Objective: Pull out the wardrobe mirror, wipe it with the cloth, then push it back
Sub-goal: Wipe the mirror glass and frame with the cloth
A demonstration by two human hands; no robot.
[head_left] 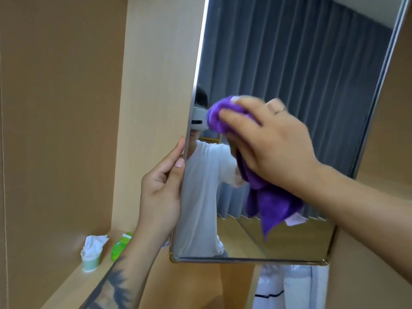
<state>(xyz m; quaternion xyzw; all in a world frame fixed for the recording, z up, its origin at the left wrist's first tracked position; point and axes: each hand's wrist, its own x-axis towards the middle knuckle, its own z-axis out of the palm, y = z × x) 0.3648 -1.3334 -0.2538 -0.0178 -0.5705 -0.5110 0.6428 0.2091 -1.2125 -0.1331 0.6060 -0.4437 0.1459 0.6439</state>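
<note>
Left hand (162, 188) pinched the mirror (289, 74) by its edge; right hand (272, 143), blurred, clutched the purple cloth (272, 208) against the glass, its fingertips hidden in folds.

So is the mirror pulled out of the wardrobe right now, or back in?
Out. The mirror stands clear of the wardrobe panel, left hand gripping its edge.

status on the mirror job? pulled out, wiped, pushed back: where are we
Done: the mirror stands pulled out from the wardrobe. In hand: the left hand grips its left edge, while the right hand presses the purple cloth on the glass around mid-height; motion blur suggests a wiping stroke. How much glass is already wiped I cannot tell. Left: finish wiping, push it back.
</note>
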